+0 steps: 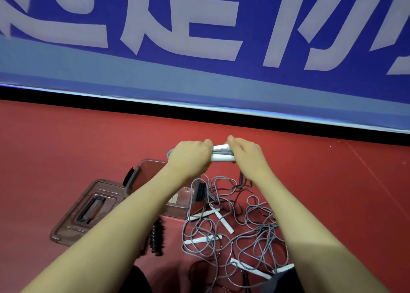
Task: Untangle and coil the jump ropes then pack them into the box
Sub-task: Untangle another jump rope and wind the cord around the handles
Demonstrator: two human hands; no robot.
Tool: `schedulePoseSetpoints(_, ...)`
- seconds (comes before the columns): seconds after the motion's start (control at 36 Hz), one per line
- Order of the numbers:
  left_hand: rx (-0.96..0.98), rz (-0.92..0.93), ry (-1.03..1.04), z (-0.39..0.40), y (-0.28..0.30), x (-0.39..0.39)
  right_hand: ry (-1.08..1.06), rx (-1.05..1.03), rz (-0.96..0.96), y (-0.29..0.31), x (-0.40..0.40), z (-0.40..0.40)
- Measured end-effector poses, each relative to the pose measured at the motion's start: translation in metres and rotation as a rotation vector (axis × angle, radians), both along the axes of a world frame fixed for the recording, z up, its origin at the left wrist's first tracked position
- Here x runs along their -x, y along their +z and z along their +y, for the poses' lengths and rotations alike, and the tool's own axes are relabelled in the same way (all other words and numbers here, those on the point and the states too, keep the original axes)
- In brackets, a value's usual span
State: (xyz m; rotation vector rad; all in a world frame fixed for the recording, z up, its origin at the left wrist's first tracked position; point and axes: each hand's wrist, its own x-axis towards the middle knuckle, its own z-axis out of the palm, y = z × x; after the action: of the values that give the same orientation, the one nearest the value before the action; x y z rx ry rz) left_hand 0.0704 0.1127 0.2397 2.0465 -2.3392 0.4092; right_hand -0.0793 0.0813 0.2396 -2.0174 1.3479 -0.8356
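Tangled ropes [239, 233]: I see them heaped on red floor [66, 142], beside box [177, 210].
Left hand [190, 155]: clenched around coiled rope [223, 153].
Right hand [246, 153]: clenched around the same bundle.

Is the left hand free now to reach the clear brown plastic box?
Probably not yet: the left hand and right hand both grip the bundled grey rope with white handles; the box stands open just below.

Coiled grey rope with white handles [222, 153] held up above the floor, tangled grey ropes [239, 228] with white handles sprawled on the red floor just right of the open clear box [142, 170], lid [86, 210] flat beside it.
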Motion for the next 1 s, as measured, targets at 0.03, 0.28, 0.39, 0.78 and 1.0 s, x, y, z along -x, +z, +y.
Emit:
schedulePoseSetpoints(0.03,-0.006,-0.003,0.009,-0.001,-0.001,-0.002,0.032,-0.035,-0.011,0.0,0.001,0.0)
schedulePoseSetpoints(0.28,-0.086,-0.088,0.032,-0.007,-0.008,-0.005,0.132,0.138,0.077,-0.003,0.011,-0.011)
schedulePoseSetpoints(0.39,-0.047,-0.112,-0.02,-0.008,-0.007,-0.014,0.089,0.217,0.077,-0.005,0.013,-0.017)
schedulePoseSetpoints(0.78,0.086,0.271,0.059,-0.006,0.006,0.006,0.06,-0.048,-0.001,-0.008,0.013,-0.02)
schedulePoseSetpoints(1.0,0.055,0.357,0.256,-0.011,-0.003,0.006,0.228,-0.25,-0.066,0.004,0.012,-0.009)
